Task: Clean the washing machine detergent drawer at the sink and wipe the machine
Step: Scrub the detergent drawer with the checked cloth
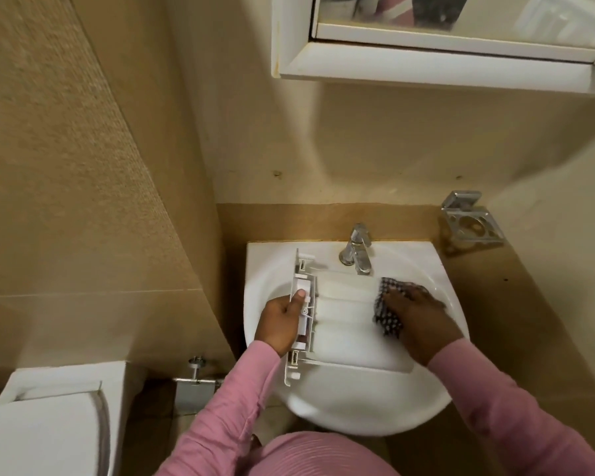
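Our pink sleeves (pixel 220 407) over white ceramic sink (pixel 358 417); left hand (pixel 279 321) grips white plastic detergent drawer (pixel 347 324); right hand (pixel 416 314), seemingly flat, presses black dotted cloth (pixel 390 326) inside.

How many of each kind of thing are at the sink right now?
Hands: 2, left hand and right hand
Detergent drawer: 1
Spotted cloth: 1
Tap: 1
Sink: 1
Total: 6

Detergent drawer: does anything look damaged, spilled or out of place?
Nothing looks broken or spilled. The detergent drawer lies across the sink, its front panel overhanging the left rim, gripped by the left hand; the right hand presses a spotted cloth on it.
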